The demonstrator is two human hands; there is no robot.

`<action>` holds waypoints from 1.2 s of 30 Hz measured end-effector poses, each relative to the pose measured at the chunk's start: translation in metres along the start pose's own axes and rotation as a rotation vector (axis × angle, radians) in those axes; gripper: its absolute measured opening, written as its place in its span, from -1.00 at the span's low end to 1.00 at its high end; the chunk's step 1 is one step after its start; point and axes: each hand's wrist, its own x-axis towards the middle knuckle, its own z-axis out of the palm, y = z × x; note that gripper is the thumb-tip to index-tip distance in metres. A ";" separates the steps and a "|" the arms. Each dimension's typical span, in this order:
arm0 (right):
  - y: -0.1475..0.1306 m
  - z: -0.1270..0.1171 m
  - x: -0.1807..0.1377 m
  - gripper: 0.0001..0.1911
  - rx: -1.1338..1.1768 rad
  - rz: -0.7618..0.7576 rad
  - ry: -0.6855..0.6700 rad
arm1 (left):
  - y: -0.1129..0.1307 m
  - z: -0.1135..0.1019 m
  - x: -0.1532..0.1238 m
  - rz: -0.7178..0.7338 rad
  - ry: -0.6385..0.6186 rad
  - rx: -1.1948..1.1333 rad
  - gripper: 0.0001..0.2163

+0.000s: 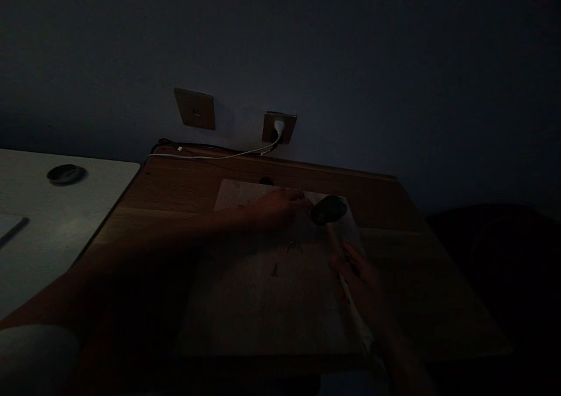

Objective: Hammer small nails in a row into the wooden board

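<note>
The picture is very dark. My right hand (358, 276) is closed round the pale handle of a mallet (328, 210), whose dark, rounded head is over the upper right part of a flat board (245, 314). My left hand (283, 206) rests low over the board's far part. Its fingers are drawn together close to the left of the mallet head, and whatever they may hold is too dark to make out. Nearer to me on the board lie a small curved piece (294, 246) and a small thin piece (274, 269).
Under the board is a brown wooden table (407, 261) against the wall. A white plug (279, 127) sits in a wall socket, its cable (210, 157) running along the table's back edge. At left, a white table (96, 191) carries a dark round object (65, 174).
</note>
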 end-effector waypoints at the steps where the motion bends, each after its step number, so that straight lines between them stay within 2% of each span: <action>1: 0.003 -0.003 -0.004 -0.51 -0.010 0.018 0.012 | 0.006 -0.005 -0.008 0.160 -0.045 0.047 -0.71; 3: 0.008 -0.007 -0.010 -0.46 -0.020 0.053 0.017 | 0.019 -0.011 -0.022 0.409 -0.088 0.119 -0.82; 5: 0.012 -0.009 -0.013 -0.43 -0.012 0.082 0.007 | 0.031 -0.012 -0.034 0.542 -0.085 0.192 -0.89; 9: 0.018 -0.005 -0.013 -0.36 0.007 0.094 0.002 | 0.042 -0.003 -0.043 0.579 -0.085 0.303 -0.90; 12: 0.022 -0.001 -0.012 -0.35 0.012 0.099 0.027 | 0.042 -0.001 -0.040 0.554 -0.092 0.252 -0.88; 15: 0.026 0.001 -0.013 -0.30 0.002 0.098 0.087 | 0.038 -0.007 -0.034 0.493 -0.152 0.167 -0.85; 18: 0.026 0.001 -0.014 -0.21 -0.002 0.135 0.083 | 0.030 -0.014 -0.027 0.330 -0.164 0.021 -0.83; 22: 0.026 0.000 -0.013 -0.28 0.020 0.103 0.059 | 0.009 -0.013 -0.016 -0.049 0.007 -0.270 -0.82; 24: 0.026 0.000 -0.013 -0.33 0.043 0.107 0.040 | -0.005 -0.007 -0.009 -0.229 0.076 -0.308 -0.81; 26: 0.025 0.000 -0.013 -0.36 0.053 0.131 0.026 | -0.016 -0.001 -0.002 -0.336 0.108 -0.285 -0.82; 31: 0.026 -0.001 -0.013 -0.45 0.040 0.130 -0.010 | -0.026 0.008 0.007 -0.351 0.097 -0.237 -0.83; 36: 0.025 0.001 -0.015 -0.34 0.055 0.147 0.033 | -0.022 0.011 0.002 -0.277 0.046 -0.192 -0.77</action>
